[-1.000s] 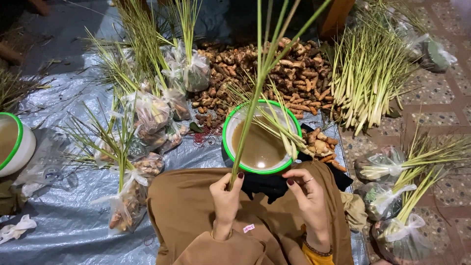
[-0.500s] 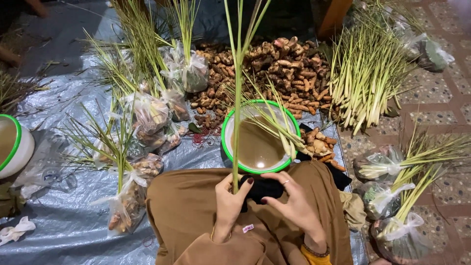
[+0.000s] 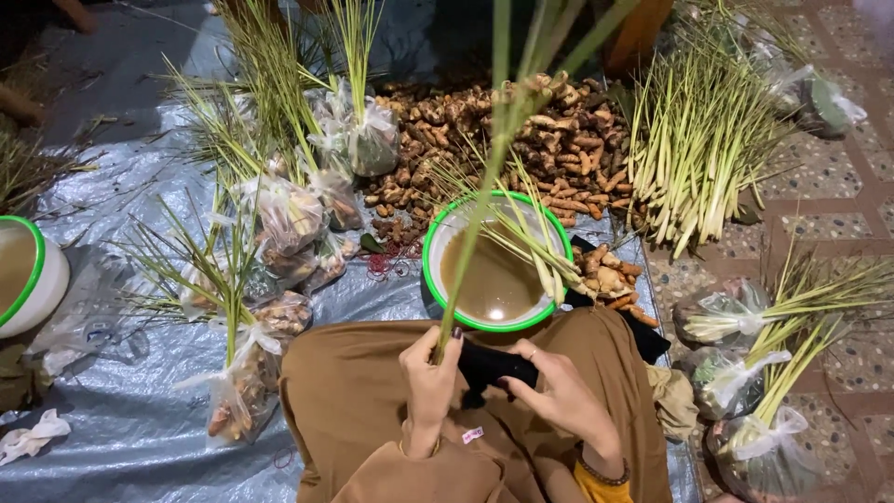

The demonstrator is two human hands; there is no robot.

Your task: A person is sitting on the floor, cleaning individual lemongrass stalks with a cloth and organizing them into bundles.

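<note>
Head view: the left hand point(image 3: 430, 380) was clenched around the base of an upright lemongrass stalk point(image 3: 473, 224), fingers point(image 3: 445, 352) curled fully shut about the stem; the stalk rose from the lap, crossing in front of the green-rimmed basin point(image 3: 438, 244) of brownish water and running out of the top of the frame. The right hand point(image 3: 557, 399) lay just beside the left, its fingers point(image 3: 518, 365) partly bent and pressing on a black cloth point(image 3: 494, 365) on the lap; whether they pinched it could not be told. Beyond the basin lay a heap of brown rhizomes point(image 3: 559, 140); loose lemongrass bundles point(image 3: 694, 149) lay at right; tied plastic bags point(image 3: 279, 214) of roots and stalks stood at left on the grey tarpaulin point(image 3: 121, 438).
</note>
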